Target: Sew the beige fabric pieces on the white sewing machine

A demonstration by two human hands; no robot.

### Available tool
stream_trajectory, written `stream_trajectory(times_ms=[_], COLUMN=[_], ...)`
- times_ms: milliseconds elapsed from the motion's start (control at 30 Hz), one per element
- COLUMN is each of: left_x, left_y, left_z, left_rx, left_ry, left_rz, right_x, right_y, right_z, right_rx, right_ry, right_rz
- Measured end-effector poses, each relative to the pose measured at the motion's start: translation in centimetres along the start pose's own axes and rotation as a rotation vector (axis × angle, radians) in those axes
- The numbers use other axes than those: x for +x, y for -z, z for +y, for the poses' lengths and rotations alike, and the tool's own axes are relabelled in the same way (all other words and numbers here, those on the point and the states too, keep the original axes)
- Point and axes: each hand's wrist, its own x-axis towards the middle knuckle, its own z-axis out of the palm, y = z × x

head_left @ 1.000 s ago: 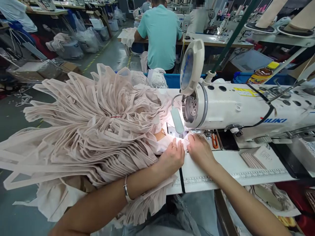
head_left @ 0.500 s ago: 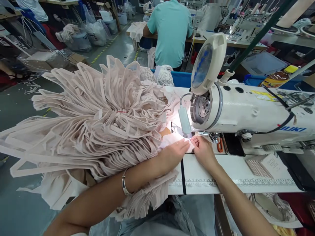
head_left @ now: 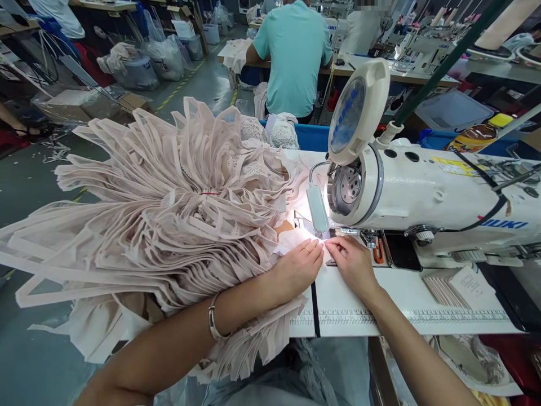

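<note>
A pale pink fabric piece (head_left: pixel 291 239) lies under the lit needle area of a white sewing machine (head_left: pixel 406 180). My left hand (head_left: pixel 299 265) rests on the fabric, its fingers closed together on the edge. Just to its right, my right hand (head_left: pixel 350 262) pinches the same edge between thumb and fingers. Both sets of fingertips almost meet in front of the presser foot, which is mostly hidden by the small lamp (head_left: pixel 316 207). A big bundle of pale pink garments (head_left: pixel 169 214) spreads over the table's left side and under my left forearm.
Orange-handled snips (head_left: pixel 378 251) lie right of the needle area, beside a dark tray (head_left: pixel 401 251). A stack of cards (head_left: pixel 459 286) sits on the table (head_left: pixel 346 304) near its printed ruler. Behind the machine stands a drink bottle (head_left: pixel 479 133). A person in a teal shirt (head_left: pixel 293 56) sits ahead.
My left hand has drawn slightly back toward me, with its fingers more bent. My right hand has shifted a little left along the fabric edge. The garment bundle has stayed in place.
</note>
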Motion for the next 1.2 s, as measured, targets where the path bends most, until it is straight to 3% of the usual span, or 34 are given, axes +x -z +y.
stream_trajectory(times_ms=[133, 267, 367, 467, 600, 767, 1200], left_x=[0.0, 0.5, 1.2, 1.7, 2.1, 2.2, 2.3], left_y=[-0.1, 0.8, 1.5, 1.4, 0.4, 0.0, 0.4], left_z=[0.0, 0.1, 0.2, 0.5, 0.9, 0.9, 0.5], left_rx=[-0.067, -0.072, -0.102, -0.102, -0.069, -0.022, -0.041], left_ry=[0.074, 0.240, 0.171, 0.111, 0.100, 0.114, 0.131], left_rz=[-0.001, -0.043, -0.156, -0.151, -0.084, -0.085, -0.116], right_x=[-0.5, -0.8, -0.8, -0.6, -0.1, 0.2, 0.2], right_y=[0.5, 0.2, 0.1, 0.2, 0.3, 0.1, -0.5], right_z=[0.0, -0.6, -1.0, -0.6, 1.2, 3.1, 3.8], right_rx=[-0.075, -0.350, -0.500, -0.538, -0.500, -0.452, -0.371], right_ry=[0.260, 0.400, 0.484, 0.548, 0.491, 0.343, 0.283], right_rz=[0.000, -0.002, -0.024, -0.039, -0.112, -0.193, -0.163])
